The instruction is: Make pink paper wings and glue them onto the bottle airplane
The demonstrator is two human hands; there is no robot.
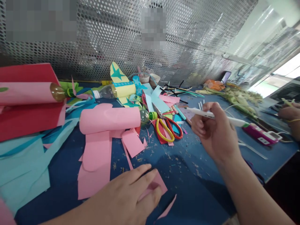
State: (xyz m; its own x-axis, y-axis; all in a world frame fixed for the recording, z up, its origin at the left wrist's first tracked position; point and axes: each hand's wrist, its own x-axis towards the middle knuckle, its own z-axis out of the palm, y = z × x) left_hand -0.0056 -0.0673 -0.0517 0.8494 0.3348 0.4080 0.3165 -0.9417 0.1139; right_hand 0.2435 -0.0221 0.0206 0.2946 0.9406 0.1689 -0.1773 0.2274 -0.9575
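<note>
My right hand (217,134) is raised over the table at the right, its fingers closed round a slim white pen (201,113). The pen points left and touches no paper. Low in the middle, my left hand (133,193) lies with fingers apart over a small pink paper piece (161,184), pressing it to the table. Just right of it is a pink paper sliver (168,207). Beyond the hands rests a plastic bottle (144,116) with a green cap, wrapped in pink paper (110,120). Scissors (167,129) with yellow and red handles lie beside its cap.
At the left lies a bottle (58,92) with pink and red paper, near light blue sheets (25,168). A yellow-wrapped bottle (124,89) with blue stars stands behind. A purple object (261,134) lies right. Another person's hand (289,114) shows at the right edge. Perforated metal (112,37) closes the back.
</note>
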